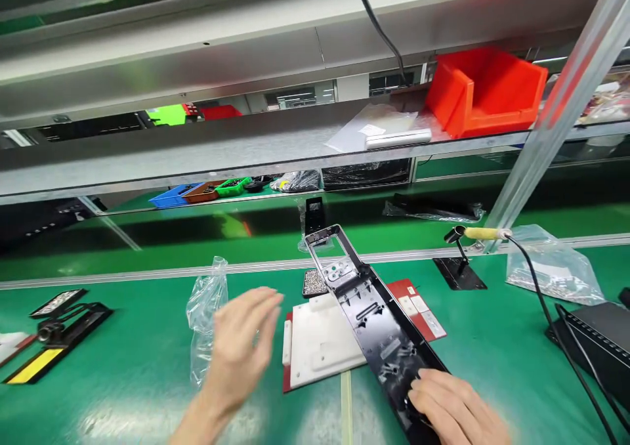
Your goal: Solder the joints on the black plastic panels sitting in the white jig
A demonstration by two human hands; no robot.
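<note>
My right hand (457,405) grips the lower end of a long black plastic housing (381,327). The housing slants up and left over the bench, its ribbed inner side facing me and a rectangular opening at its far end. My left hand (246,337) is raised to the left of it, touching nothing, with thumb and fingers apart. Under the housing lies a white fixture block (319,343) on a dark red base plate (413,307). A small tray of tiny metal parts (314,284) sits just behind the block. A crumpled clear plastic bag (199,320) lies beyond my left hand.
A soldering iron with a yellow handle (482,233) rests in a black stand (460,274) at right, its cable trailing forward. Near it are a bag of small parts (556,271) and a black case (600,340). A red bin (485,97) stands on the shelf above.
</note>
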